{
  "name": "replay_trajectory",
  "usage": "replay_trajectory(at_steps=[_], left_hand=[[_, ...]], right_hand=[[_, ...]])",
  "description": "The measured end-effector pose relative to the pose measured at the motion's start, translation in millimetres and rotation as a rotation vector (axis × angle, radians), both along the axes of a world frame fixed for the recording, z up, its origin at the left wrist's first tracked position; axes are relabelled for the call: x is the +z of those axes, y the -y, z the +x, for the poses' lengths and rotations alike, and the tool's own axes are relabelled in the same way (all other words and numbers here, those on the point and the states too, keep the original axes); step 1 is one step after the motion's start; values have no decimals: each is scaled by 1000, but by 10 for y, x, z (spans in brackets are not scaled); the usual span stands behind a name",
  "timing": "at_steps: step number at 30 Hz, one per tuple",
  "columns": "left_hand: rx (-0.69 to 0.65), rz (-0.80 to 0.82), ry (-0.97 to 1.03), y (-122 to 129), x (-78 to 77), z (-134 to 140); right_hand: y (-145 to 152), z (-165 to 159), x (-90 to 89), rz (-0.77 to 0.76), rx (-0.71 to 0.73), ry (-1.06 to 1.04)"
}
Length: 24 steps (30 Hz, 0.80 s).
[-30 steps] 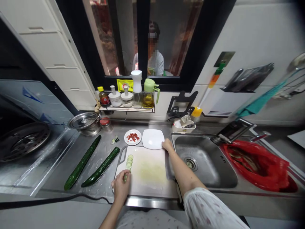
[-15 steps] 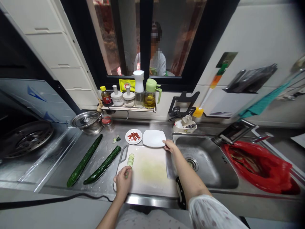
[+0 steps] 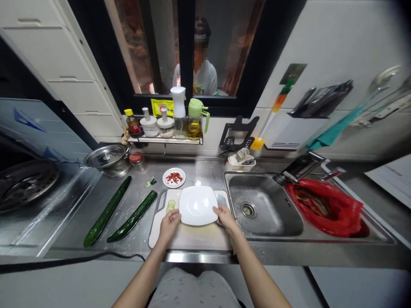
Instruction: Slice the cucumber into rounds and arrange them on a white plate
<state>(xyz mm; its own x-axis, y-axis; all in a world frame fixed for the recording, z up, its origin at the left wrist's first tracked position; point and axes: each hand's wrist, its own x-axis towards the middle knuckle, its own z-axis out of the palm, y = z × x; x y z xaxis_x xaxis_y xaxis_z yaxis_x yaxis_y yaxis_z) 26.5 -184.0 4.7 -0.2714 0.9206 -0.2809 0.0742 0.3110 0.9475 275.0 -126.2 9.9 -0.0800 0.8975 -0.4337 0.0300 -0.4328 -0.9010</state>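
Note:
A white rectangular plate with rounded corners is held over the cutting board. My right hand grips its right edge, thumb on the rim. At the left edge, my left hand pinches the rim with fingers drawn together. Pale green cucumber slices lie overlapped on the board, just beyond my left hand and partly covered by it. Left of the board rest a whole cucumber and a cut cucumber, both dark green.
Behind the board is a small dish of chopped red pieces, with cucumber scraps nearby. A lidded steel pot stands back left. To the right are the sink and a red plastic bag. Seasoning bottles line a shelf.
The plate has come from behind the board toward me, over the board, in my right hand. My left hand has left the cucumber slices for the plate's left edge. The view has shifted.

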Motion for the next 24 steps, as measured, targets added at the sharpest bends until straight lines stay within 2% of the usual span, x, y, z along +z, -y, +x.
replay_trajectory(at_steps=[4, 7, 11, 17, 20, 24], left_hand=[[2, -19, -17, 76, -102, 6], [-37, -60, -188, 117, -110, 1], [-96, -108, -393, 152, -84, 6], [-126, -135, -538, 199, -45, 35], [-135, -153, -587, 197, -12, 37], [-143, -197, -641, 185, 19, 31]], right_hand=[[249, -2, -152, -45, -16, -21], [318, -1, -224, -66, -32, -8], [348, -15, -248, -68, -26, 21], [358, -43, -255, -76, 6, 90], [352, -61, -270, -79, 39, 201], [323, -92, -240, -81, 104, 463]])
